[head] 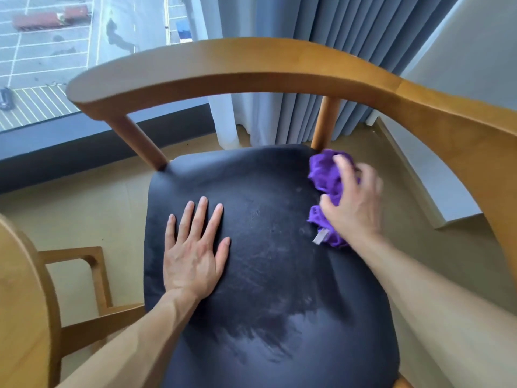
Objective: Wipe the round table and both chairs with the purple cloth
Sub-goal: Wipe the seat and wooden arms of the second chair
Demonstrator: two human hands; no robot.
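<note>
Head view of a chair (251, 65) being wiped. The right hand (354, 203), at about 3 o'clock in the frame, has its fingers curled round the purple cloth (326, 175), which is bunched into a loose wad and pressed against the far right corner of the black seat (265, 275), just beside a rear post of the wooden backrest; a small grey tag (320, 236) hangs from the cloth's near edge. The hand is blurred, which suggests a stroke in progress. The left hand (194, 247), near 9 o'clock, lies flat on the seat with fingers straight and spread, holding nothing, apparently as a brace. A pale smeared patch at 6 o'clock on the seat looks like damp or unwiped film. The edge of the round table (19, 303) shows at 8 o'clock; curtains (321, 37) hang at 12 to 1 o'clock. The cloth appears soft, light and limp: it will crumple rather than hold shape, so it is best gathered in the palm with the fingers over the bulk. The seat looks smooth and slightly padded.
</note>
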